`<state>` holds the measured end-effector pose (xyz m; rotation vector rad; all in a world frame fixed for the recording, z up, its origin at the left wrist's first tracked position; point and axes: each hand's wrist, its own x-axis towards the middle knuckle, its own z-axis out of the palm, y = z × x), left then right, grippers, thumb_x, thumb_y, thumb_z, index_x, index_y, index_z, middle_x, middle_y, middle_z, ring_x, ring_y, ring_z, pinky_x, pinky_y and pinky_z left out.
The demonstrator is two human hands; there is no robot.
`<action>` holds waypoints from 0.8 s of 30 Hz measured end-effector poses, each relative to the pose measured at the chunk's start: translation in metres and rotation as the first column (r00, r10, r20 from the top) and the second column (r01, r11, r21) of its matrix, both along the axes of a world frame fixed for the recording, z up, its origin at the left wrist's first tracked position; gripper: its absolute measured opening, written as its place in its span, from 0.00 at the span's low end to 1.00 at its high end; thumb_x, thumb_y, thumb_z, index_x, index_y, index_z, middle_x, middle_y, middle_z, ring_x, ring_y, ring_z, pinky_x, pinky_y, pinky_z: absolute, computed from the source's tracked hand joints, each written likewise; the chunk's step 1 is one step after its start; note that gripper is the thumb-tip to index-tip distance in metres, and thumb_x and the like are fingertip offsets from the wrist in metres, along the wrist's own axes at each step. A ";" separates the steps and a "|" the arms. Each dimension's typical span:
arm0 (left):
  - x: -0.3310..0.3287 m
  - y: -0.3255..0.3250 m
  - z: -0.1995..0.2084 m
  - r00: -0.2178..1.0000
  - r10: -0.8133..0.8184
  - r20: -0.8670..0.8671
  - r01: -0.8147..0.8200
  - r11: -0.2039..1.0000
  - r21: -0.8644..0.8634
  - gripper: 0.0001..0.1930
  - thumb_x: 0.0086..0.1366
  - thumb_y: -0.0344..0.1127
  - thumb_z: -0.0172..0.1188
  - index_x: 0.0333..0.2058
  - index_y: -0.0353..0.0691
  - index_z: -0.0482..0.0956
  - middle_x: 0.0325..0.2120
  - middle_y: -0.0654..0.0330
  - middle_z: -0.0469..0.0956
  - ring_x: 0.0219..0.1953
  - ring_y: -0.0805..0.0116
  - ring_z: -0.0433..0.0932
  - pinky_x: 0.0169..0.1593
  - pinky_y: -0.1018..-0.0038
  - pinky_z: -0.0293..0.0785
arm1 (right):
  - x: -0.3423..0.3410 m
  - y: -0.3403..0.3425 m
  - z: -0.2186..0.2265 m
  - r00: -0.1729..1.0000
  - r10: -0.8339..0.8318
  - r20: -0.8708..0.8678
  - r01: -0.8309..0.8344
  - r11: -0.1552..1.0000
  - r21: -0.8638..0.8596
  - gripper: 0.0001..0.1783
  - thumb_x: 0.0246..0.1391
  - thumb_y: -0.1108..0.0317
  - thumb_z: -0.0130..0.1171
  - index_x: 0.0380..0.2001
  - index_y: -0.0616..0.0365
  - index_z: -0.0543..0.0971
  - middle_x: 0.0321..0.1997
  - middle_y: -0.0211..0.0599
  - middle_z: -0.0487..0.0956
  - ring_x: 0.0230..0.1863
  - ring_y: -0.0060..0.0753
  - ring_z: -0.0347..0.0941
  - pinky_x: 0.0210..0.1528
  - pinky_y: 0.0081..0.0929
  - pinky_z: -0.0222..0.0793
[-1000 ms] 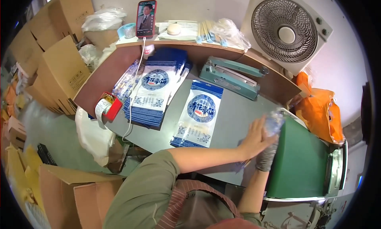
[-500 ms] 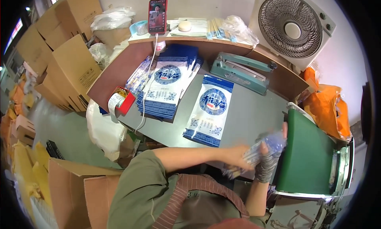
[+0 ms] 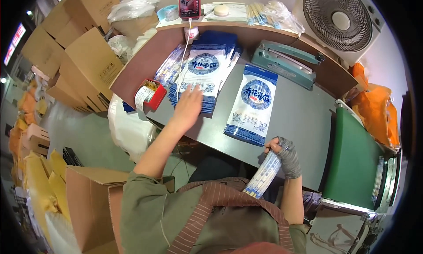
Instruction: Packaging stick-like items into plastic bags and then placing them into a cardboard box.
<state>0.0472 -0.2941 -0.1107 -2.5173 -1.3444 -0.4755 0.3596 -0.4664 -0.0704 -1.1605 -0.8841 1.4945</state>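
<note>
My left hand (image 3: 188,106) reaches out flat over the stack of blue-and-white pouches (image 3: 203,73) at the left of the grey table (image 3: 304,113), fingers spread, touching its near edge. At the table's near edge my right hand (image 3: 284,153), in a grey glove, grips a clear bundle of thin sticks (image 3: 263,175) that hangs down toward my lap. Between both hands a single blue-and-white pouch (image 3: 252,105) lies flat on the table.
A teal heat sealer (image 3: 284,62) sits at the back of the table, a red tape dispenser (image 3: 150,95) at its left edge. A green conveyor belt (image 3: 352,157) runs on the right. A fan (image 3: 339,18), a phone (image 3: 189,3) and cardboard boxes (image 3: 83,56) surround the bench.
My left hand left the bundle near the conveyor and swung left onto the pouch stack. My right hand pulled the stick bundle down toward my lap.
</note>
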 end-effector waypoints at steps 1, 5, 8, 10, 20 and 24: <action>-0.011 -0.003 0.005 0.991 0.045 -0.123 -0.076 0.964 -0.254 0.19 0.59 0.23 0.49 0.50 0.29 0.70 0.56 0.42 0.66 0.61 0.49 0.63 0.60 0.62 0.66 | 0.000 0.003 0.000 0.999 0.024 0.038 -0.024 1.000 0.001 0.12 0.52 0.65 0.62 0.32 0.64 0.78 0.26 0.38 0.78 0.26 0.32 0.78 0.30 0.29 0.77; -0.025 -0.014 -0.001 0.993 -0.119 -0.015 0.106 0.927 -0.359 0.19 0.60 0.26 0.48 0.52 0.29 0.68 0.60 0.47 0.63 0.61 0.55 0.63 0.59 0.66 0.67 | 0.004 0.001 -0.008 0.999 -0.008 0.039 0.008 1.000 0.018 0.12 0.51 0.65 0.62 0.32 0.64 0.78 0.26 0.37 0.79 0.26 0.32 0.78 0.31 0.28 0.77; -0.042 -0.011 -0.007 0.973 -0.229 -0.022 0.212 0.928 -0.307 0.21 0.60 0.27 0.51 0.53 0.32 0.68 0.60 0.49 0.63 0.61 0.55 0.64 0.59 0.66 0.68 | -0.001 0.001 -0.003 0.996 -0.031 0.079 0.031 0.999 -0.010 0.14 0.49 0.60 0.62 0.30 0.62 0.79 0.26 0.34 0.79 0.26 0.23 0.73 0.30 0.20 0.70; -0.042 -0.009 -0.010 0.971 -0.237 -0.025 0.217 0.921 -0.323 0.22 0.60 0.27 0.54 0.54 0.34 0.68 0.60 0.50 0.63 0.61 0.54 0.65 0.59 0.65 0.68 | -0.001 0.001 0.000 0.995 -0.006 0.103 0.008 1.000 -0.016 0.14 0.49 0.60 0.62 0.30 0.61 0.79 0.26 0.34 0.79 0.26 0.22 0.73 0.30 0.20 0.70; -0.002 -0.089 -0.031 0.956 -0.274 0.102 0.282 0.957 -0.067 0.27 0.57 0.44 0.61 0.51 0.33 0.71 0.48 0.53 0.73 0.52 0.58 0.71 0.55 0.65 0.68 | -0.004 -0.003 0.006 0.995 -0.055 0.084 0.057 0.998 -0.021 0.14 0.49 0.60 0.62 0.29 0.61 0.79 0.25 0.34 0.79 0.26 0.22 0.73 0.29 0.18 0.69; -0.014 -0.111 -0.038 0.942 -0.299 0.155 0.312 0.948 -0.067 0.20 0.54 0.30 0.61 0.48 0.36 0.74 0.43 0.56 0.75 0.46 0.60 0.74 0.46 0.69 0.74 | -0.002 -0.002 0.006 0.994 -0.051 0.093 0.052 0.999 -0.010 0.14 0.48 0.60 0.62 0.29 0.61 0.79 0.25 0.34 0.78 0.26 0.22 0.73 0.29 0.18 0.69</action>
